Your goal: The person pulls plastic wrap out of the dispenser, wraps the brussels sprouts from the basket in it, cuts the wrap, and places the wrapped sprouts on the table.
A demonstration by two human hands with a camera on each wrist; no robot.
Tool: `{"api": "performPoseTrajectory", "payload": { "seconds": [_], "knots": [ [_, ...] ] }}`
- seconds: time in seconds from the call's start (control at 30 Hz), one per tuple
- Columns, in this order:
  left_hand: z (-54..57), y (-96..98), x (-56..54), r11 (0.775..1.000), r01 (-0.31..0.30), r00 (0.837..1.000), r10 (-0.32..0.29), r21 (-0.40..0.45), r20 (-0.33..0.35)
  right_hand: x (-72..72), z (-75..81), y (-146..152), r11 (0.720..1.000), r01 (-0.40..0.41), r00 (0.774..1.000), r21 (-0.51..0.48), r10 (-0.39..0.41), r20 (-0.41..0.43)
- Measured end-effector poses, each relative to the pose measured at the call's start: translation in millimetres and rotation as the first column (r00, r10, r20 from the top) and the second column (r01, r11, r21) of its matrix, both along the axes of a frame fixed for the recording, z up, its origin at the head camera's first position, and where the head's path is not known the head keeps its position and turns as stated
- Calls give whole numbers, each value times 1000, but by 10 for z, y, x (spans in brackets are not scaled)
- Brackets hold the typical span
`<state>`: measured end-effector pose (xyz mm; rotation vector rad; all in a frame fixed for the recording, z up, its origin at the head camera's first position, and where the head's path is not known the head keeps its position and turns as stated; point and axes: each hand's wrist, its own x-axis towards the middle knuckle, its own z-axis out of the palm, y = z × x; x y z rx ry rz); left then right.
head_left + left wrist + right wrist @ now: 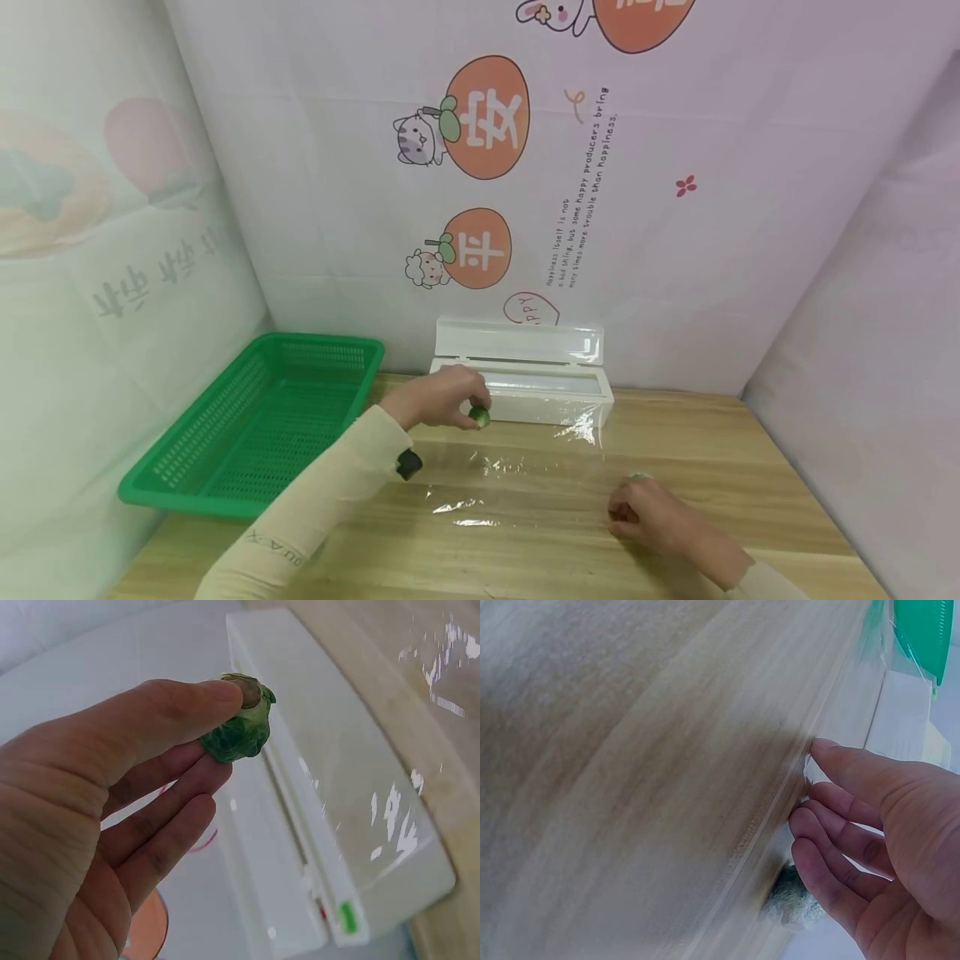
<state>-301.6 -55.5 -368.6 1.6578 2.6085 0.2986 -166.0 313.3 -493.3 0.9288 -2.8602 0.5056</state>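
Observation:
My left hand (448, 397) pinches a green Brussels sprout (244, 720) between thumb and fingertips, just in front of the white cling film dispenser (551, 410). Its cut stem end shows under the thumb in the left wrist view. From the dispenser a clear sheet of cling film (480, 504) stretches forward over the table, visible mostly by its glints. On the right, my right hand (651, 515) has its fingers curled and pinches the film's edge, low over the table. Beside those fingers lies a film-wrapped green sprout (795, 898), mostly hidden by the hand in the head view.
The dispenser's lid (517, 343) stands raised against the back wall. At the left sits a green plastic basket (138, 487). The wooden table (720, 450) is bordered by printed white cloth walls (675, 292) at the back and sides.

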Motion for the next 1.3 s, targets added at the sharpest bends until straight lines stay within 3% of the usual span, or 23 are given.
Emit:
{"api": "performPoseTrajectory", "payload": {
  "seconds": [0.5, 0.67, 0.8, 1.03, 1.3],
  "knots": [
    [-569, 437, 225, 997, 66, 996, -69, 49, 61, 25, 26, -2, 1000, 8, 1000, -3, -8, 7],
    [-753, 514, 301, 998, 4, 990, -12, 58, 137, 23, 25, -6, 1000, 7, 1000, -8, -7, 1],
    [-879, 547, 339, 996, -15, 987, 0, 87, 162, 22, 14, -4, 1000, 7, 1000, -8, -7, -5],
    [-1008, 558, 381, 987, -62, 972, 25, 150, 236, 13, -6, 9, 1000, -6, 1000, -14, 6, -22],
    [-1119, 572, 355, 989, -78, 983, 55, 129, 175, 18, -3, 15, 1000, 5, 1000, -2, -5, -13]
  ]
}}
